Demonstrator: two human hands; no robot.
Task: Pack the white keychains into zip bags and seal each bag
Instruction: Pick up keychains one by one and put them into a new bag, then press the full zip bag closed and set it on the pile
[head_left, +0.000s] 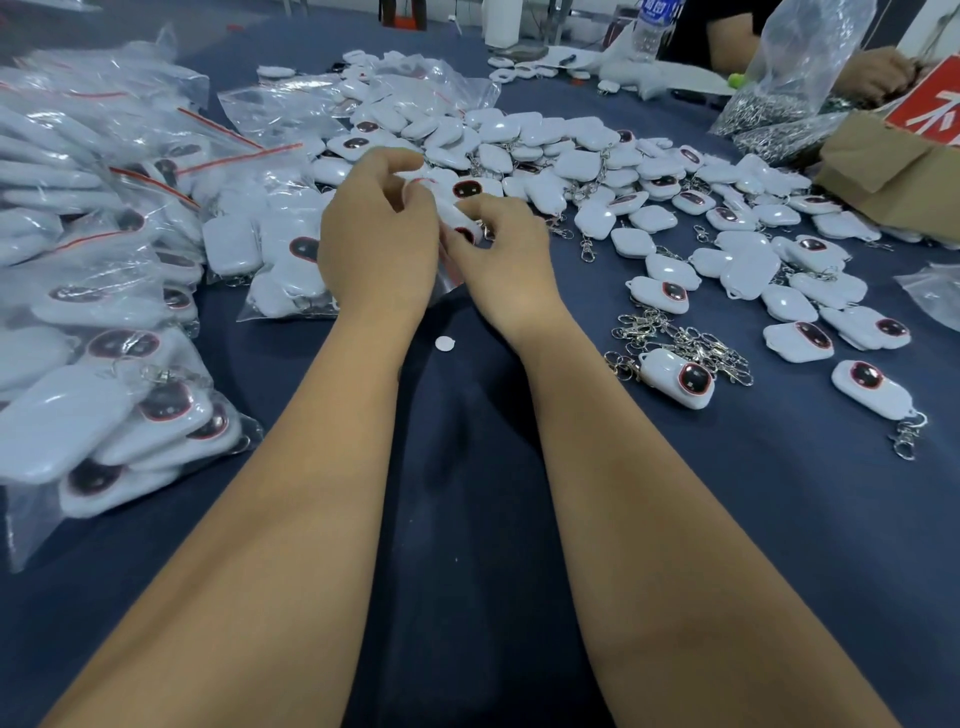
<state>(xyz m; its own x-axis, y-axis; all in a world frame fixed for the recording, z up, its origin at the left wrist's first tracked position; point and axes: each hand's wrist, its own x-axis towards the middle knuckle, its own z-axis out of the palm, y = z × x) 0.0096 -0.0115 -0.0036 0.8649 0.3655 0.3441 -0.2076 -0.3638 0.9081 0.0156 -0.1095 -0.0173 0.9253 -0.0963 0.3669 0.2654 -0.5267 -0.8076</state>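
Keychains (613, 171), white with dark red-ringed ovals and metal clips, lie in a loose heap across the blue counter (467, 519) from 12 o'clock round to 3 o'clock of the hands. At the middle of the view the left hand (376, 244) and the right hand (501, 249) meet, fingers curled, both pinching 1 white keychain (460, 221) between them; a bit of clear plastic shows just below the fingers, though whether that is a bag held by either hand I cannot tell. Filled zip bags (104, 291) with red seal strips are stacked from 9 o'clock down to 7 o'clock, each stuffed with keychains, and more bags (280, 260) lie just beside the left hand at 9 o'clock. A small white disc (444, 343) sits on the counter at 6 o'clock between the forearms. A tangle of loose metal clips (680, 338) lies at 4 o'clock. At 1 o'clock, well apart, another person's hand (878, 73) rests near a clear bag of metal parts (779, 88), a cardboard box (893, 161) and a water bottle (655, 26).
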